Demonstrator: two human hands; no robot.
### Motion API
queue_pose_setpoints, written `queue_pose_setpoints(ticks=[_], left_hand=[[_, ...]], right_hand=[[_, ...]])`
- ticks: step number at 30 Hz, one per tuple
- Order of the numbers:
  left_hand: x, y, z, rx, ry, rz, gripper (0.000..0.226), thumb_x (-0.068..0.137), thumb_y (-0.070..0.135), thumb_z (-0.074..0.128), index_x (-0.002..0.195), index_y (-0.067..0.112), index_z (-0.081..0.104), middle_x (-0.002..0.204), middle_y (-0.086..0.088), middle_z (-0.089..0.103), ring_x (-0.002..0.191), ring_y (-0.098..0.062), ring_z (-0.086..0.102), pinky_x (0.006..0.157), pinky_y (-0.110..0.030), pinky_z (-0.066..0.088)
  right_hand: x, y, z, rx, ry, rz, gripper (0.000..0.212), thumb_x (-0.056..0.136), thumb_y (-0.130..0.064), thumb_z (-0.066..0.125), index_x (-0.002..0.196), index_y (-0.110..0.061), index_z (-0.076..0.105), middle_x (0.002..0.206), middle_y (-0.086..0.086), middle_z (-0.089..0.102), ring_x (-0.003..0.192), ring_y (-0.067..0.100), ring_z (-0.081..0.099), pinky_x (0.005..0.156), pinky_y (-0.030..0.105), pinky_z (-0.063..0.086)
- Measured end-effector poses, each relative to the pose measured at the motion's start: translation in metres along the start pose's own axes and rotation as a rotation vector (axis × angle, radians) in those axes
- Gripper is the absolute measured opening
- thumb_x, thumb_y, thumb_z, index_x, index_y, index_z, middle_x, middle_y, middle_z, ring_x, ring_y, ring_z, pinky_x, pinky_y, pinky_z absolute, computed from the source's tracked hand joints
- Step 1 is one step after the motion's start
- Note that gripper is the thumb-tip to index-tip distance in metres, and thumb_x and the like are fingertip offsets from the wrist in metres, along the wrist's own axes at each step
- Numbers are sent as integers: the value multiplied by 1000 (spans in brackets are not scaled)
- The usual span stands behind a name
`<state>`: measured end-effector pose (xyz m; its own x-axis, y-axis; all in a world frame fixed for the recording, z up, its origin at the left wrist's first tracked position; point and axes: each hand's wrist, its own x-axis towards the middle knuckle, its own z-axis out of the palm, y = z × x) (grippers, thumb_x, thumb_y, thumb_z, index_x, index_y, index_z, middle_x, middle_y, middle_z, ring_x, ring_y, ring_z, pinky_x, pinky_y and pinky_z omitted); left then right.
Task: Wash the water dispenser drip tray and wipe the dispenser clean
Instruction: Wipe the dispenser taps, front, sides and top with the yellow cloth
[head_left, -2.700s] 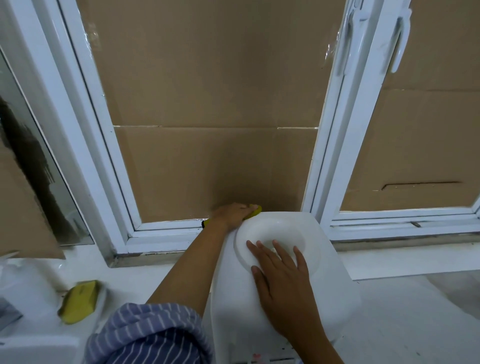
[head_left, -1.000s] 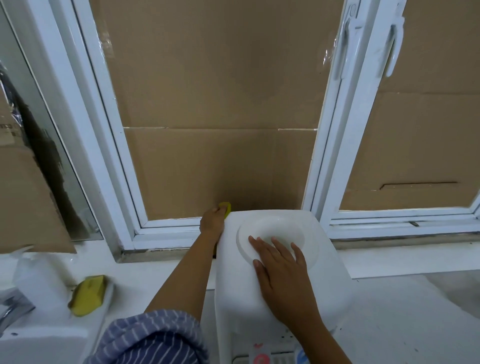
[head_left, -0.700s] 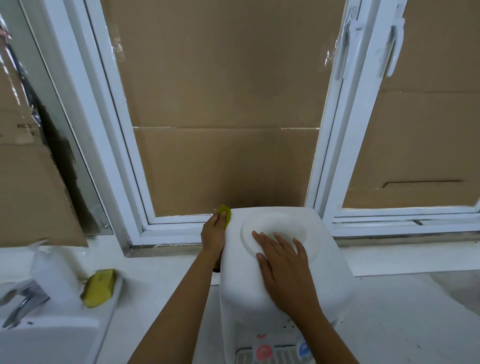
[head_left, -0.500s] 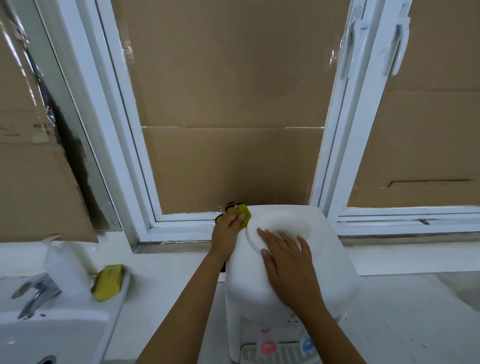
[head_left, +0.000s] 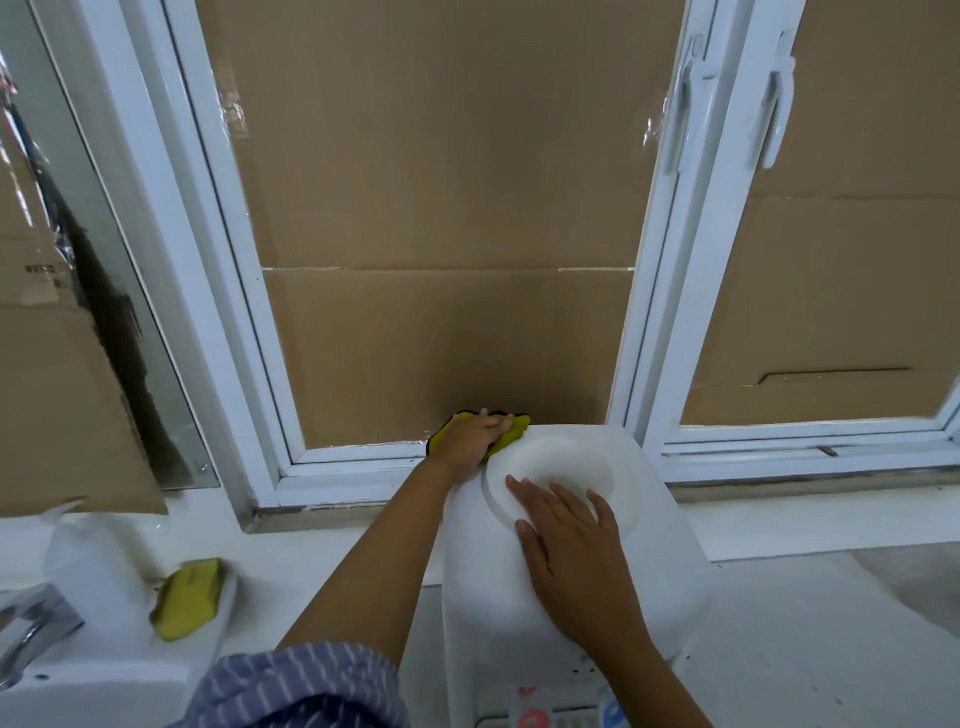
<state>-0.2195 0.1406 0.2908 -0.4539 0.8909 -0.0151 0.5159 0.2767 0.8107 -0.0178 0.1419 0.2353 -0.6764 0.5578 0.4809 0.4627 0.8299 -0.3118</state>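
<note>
dispenser (head_left: 571, 587) stands at the window (head_left: 644, 322). left hand (head_left: 470, 435) grasps a cloth (head_left: 511, 432) on its back corner, right hand (head_left: 569, 540) lies flat on top. hard push may tip it or drop the cloth behind.

white dispenser (head_left: 670, 561) upright on counter, yellow cloth (head_left: 511, 434) at its top rear corner

Your water dispenser (head_left: 566, 587) is plain white, with a red and a blue tap mark at its front. You hold a yellow cloth (head_left: 511, 434) edged in black. Your sleeve (head_left: 291, 686) is blue with thin white stripes. The sponge (head_left: 187, 597) is yellow; the cardboard (head_left: 441, 208) is brown in white window frames (head_left: 649, 312).
</note>
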Motion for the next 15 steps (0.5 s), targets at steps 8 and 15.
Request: queue_pose_setpoints(ticks=[8,15], left_hand=[[8,-13,5,31,94,-10,45,101,45,38,131,20,60,138,-3,57,129,-24,49,112,-40,33],[-21,-28,9,-84,244,0,39,103,26,41,138,11,51,155,-3,34,148,-23,16,115,-31,16]], right_hand=[[-2,1,-3,32,-18,-23,48,101,-47,24,144,-37,42,141,-13,54,137,11,43,121,40,16],[-2,0,-3,29,-20,-36,50,101,-48,21,147,-36,37,147,-10,47,142,10,35,122,37,8]])
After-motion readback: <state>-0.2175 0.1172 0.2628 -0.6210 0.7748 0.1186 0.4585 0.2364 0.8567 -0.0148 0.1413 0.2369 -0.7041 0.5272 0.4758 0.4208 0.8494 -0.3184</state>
